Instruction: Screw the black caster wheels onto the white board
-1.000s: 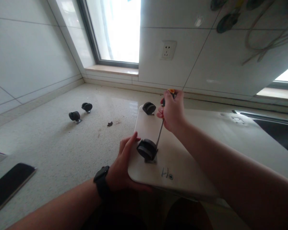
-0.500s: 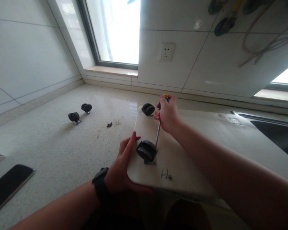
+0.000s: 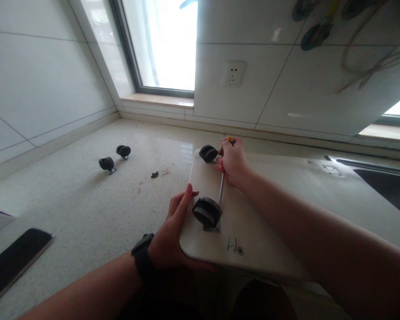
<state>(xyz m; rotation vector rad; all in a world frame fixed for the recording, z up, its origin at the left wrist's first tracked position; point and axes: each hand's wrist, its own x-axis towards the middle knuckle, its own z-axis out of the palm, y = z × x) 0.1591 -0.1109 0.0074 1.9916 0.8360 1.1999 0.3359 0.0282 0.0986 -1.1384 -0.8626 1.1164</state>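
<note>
My right hand (image 3: 232, 161) is closed round the handle of a screwdriver (image 3: 222, 189), whose shaft points down at the near caster. That black caster (image 3: 206, 211) stands on a metal plate on the white panel (image 3: 263, 226); its wheel and bracket hide the screwdriver's tip. A second caster (image 3: 208, 153) is fitted at the panel's far corner, just left of my right hand. With the thumb along its left edge and the fingers at its side and underneath, my left hand (image 3: 173, 229) grips the panel. Pen marks and a screw (image 3: 240, 250) show near its front edge.
Two loose casters (image 3: 106, 164) and a small heap of screws (image 3: 154, 175) lie on the speckled counter (image 3: 86, 209). A dark phone-like slab (image 3: 18, 262) rests at the left. A sink (image 3: 386, 186) is at the right, and a socket (image 3: 234, 73) sits on the tiled wall.
The whole view has shifted slightly, so everything appears a little to the right. Both hands keep their hold, and the screwdriver stays at the near caster.
</note>
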